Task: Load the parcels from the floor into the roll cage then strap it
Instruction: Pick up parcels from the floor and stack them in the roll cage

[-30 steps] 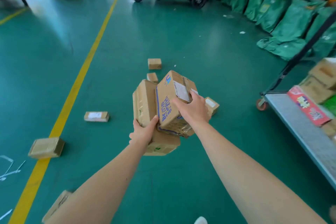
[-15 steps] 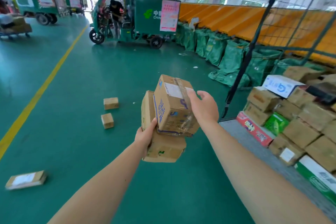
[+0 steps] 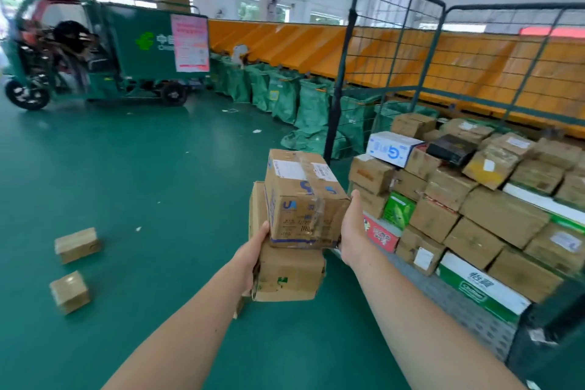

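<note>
I carry two cardboard parcels stacked in front of me. The upper parcel (image 3: 304,199) has blue print and clear tape; the lower parcel (image 3: 286,272) is plain brown. My left hand (image 3: 253,250) grips the stack's left side, thumb against the upper box. My right hand (image 3: 356,228) presses the upper parcel's right side, fingers hidden behind it. The roll cage (image 3: 392,51) stands to the right with dark wire-mesh walls. Its grey deck (image 3: 456,310) holds a pile of several boxes (image 3: 493,206). Two small parcels (image 3: 77,244) (image 3: 69,292) lie on the green floor at the left.
A green delivery tricycle (image 3: 126,47) is parked at the back left, with a person at its cab. Green mail sacks (image 3: 285,98) line an orange chute wall (image 3: 474,66) behind the cage. The cage's near corner post (image 3: 538,336) is at the lower right.
My view has swung up and right, from the floor parcels to the roll cage. Both hands keep the same hold on the two stacked parcels, which are now level and closer to the cage.
</note>
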Motion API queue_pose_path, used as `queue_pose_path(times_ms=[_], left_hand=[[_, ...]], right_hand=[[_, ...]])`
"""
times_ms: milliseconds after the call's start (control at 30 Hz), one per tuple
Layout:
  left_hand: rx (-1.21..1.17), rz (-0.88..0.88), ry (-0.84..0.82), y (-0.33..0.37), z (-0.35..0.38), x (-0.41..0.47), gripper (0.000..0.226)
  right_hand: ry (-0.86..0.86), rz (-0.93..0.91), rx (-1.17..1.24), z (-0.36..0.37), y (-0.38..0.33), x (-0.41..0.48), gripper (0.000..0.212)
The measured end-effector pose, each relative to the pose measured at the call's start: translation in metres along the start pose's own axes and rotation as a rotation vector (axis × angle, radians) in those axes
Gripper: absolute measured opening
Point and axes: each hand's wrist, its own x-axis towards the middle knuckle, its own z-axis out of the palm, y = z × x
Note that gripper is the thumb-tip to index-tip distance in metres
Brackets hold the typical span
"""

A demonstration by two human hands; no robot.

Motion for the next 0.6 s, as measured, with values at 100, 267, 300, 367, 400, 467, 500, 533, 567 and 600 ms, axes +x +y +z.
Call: queue_pose_path(times_ms=[100, 267, 300, 367, 400, 467, 500, 533, 567, 600], left_hand=[[0.056, -0.074, -0.075, 0.034, 0.025, 0.04, 0.089], [0.184, -0.079, -0.197, 0.107, 0.072, 0.105, 0.087], [0.208, -0.065, -0.222, 0.12, 0.08, 0.117, 0.085], [0.249, -0.041, -0.265, 0.14, 0.097, 0.141, 0.083], [0.254, -0.035, -0.29, 0.148, 0.106, 0.152, 0.083], [0.264, -0.026, -0.363, 0.159, 0.126, 0.17, 0.08], [0.263, -0.018, -0.404, 0.163, 0.137, 0.179, 0.079], [0.259, -0.018, -0.449, 0.168, 0.149, 0.19, 0.079], [0.257, -0.013, -0.48, 0.172, 0.162, 0.199, 0.079], [0.264, -0.011, -0.5, 0.177, 0.174, 0.206, 0.079]], right_hand=[[0.071, 0.003, 0.046, -0.01, -0.021, 0.031, 0.08], [0.19, -0.027, 0.148, -0.029, -0.047, 0.104, 0.067], [0.204, -0.031, 0.153, -0.034, -0.051, 0.117, 0.071], [0.234, 0.016, 0.167, -0.041, -0.057, 0.136, 0.085], [0.244, 0.042, 0.183, -0.043, -0.063, 0.14, 0.089], [0.243, 0.064, 0.216, -0.047, -0.071, 0.154, 0.089], [0.243, 0.066, 0.23, -0.051, -0.076, 0.165, 0.089], [0.247, 0.071, 0.244, -0.057, -0.08, 0.179, 0.089], [0.257, 0.064, 0.275, -0.063, -0.084, 0.192, 0.089], [0.261, 0.058, 0.303, -0.069, -0.089, 0.205, 0.089]])
